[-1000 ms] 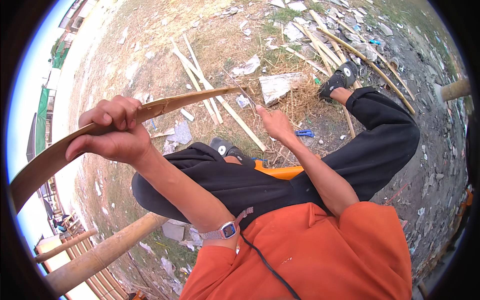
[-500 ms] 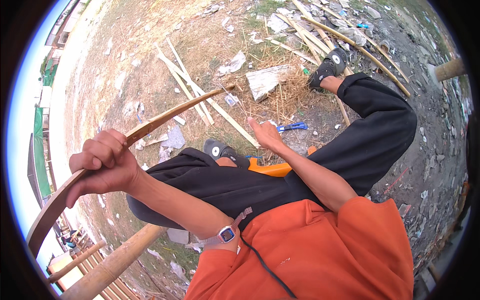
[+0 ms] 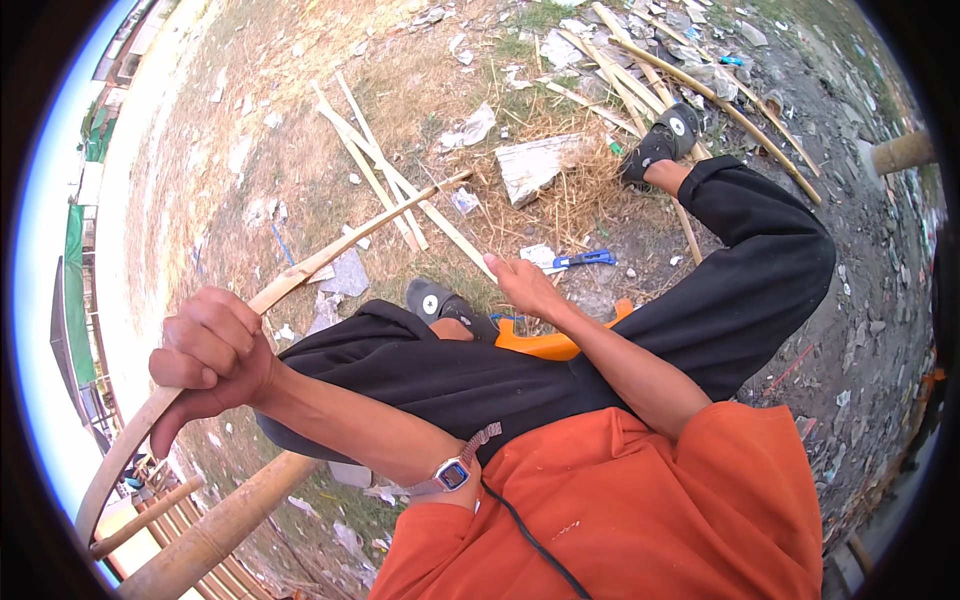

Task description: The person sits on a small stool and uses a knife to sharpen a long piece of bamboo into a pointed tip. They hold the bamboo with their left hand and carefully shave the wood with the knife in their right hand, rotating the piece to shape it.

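Bamboo strip [image 3: 290, 281] runs through your left hand [image 3: 215, 350], fingers clamped round it, narrow end ahead and rightward of grip. Right hand [image 3: 525, 287] curled, right of grip (contents: cannot tell). Step looks like steadying strip; next move probably calls for firm left hold.

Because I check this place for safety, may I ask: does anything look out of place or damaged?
Yes: the watch strap juts out past the left forearm, perhaps unfastened. Also, pale scraps lie scattered over the ground, looking like litter.
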